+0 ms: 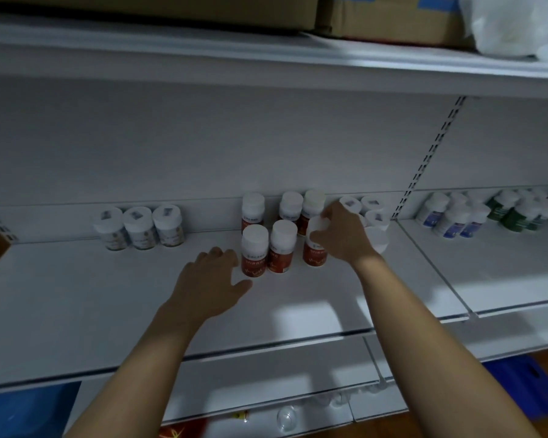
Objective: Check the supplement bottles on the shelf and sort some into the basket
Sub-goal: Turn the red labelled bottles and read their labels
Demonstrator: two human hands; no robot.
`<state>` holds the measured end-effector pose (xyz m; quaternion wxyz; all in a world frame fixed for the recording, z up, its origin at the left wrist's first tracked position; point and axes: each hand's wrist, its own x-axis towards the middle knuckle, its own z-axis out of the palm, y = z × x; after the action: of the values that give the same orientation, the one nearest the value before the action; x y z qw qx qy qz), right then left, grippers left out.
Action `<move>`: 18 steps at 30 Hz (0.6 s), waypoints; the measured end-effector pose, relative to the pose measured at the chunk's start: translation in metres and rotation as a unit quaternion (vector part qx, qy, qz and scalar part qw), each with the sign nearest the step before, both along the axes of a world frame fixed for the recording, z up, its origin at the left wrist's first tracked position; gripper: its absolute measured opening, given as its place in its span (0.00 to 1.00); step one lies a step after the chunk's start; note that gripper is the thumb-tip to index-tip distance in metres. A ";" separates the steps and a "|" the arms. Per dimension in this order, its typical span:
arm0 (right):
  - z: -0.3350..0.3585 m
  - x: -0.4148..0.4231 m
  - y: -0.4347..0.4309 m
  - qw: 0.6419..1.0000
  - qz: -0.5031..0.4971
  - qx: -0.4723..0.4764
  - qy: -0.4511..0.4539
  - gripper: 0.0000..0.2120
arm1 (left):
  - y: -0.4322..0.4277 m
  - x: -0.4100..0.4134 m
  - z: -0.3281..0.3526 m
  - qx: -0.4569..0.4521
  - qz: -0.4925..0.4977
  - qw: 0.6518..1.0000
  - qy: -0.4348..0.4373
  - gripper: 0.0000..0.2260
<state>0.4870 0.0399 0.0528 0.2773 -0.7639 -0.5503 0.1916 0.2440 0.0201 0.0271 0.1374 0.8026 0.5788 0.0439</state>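
The right hand (340, 237) grips the cap of the near-right red-labelled bottle (314, 257), which stands upright on the shelf (76, 295). The left hand (208, 281), spread and empty, lies just left of the cluster.

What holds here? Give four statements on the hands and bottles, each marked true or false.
1. The right hand grips a red bottle at its cap. True.
2. The left hand holds a bottle. False: it is open and holds nothing.
3. The other red bottles lie on their sides. False: they stand upright.
4. Blue bottles stand right of the red ones. True.
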 end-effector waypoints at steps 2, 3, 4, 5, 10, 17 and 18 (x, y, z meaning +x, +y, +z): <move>-0.001 -0.001 0.003 1.000 0.005 -0.009 0.003 0.21 | 0.000 -0.002 0.002 0.003 -0.004 1.000 0.008 0.22; -0.001 -0.002 0.005 1.000 0.009 -0.013 0.003 0.21 | -0.001 -0.002 0.003 0.007 -0.004 1.000 0.010 0.21; -0.001 -0.003 0.006 1.000 0.015 -0.017 0.001 0.21 | -0.001 -0.003 0.004 0.009 -0.004 1.000 0.013 0.21; -0.001 -0.003 0.006 0.999 0.023 -0.022 0.002 0.21 | -0.001 -0.003 0.005 0.012 -0.005 1.000 0.016 0.21; -0.001 -0.007 0.004 0.998 0.051 -0.032 0.017 0.15 | -0.004 0.000 0.010 0.030 -0.001 1.000 0.005 0.20; 0.004 -0.004 0.002 0.993 0.113 -0.045 -0.012 0.11 | -0.006 0.013 0.021 0.077 -0.009 0.997 -0.021 0.20; 0.005 -0.001 0.002 0.991 0.125 -0.050 -0.015 0.11 | -0.005 0.014 0.022 0.087 -0.009 0.996 -0.028 0.20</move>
<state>0.4859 0.0421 0.0575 0.2040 -0.7050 -0.6353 0.2402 0.2585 0.0146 0.0495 0.0836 0.8153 0.5613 0.1150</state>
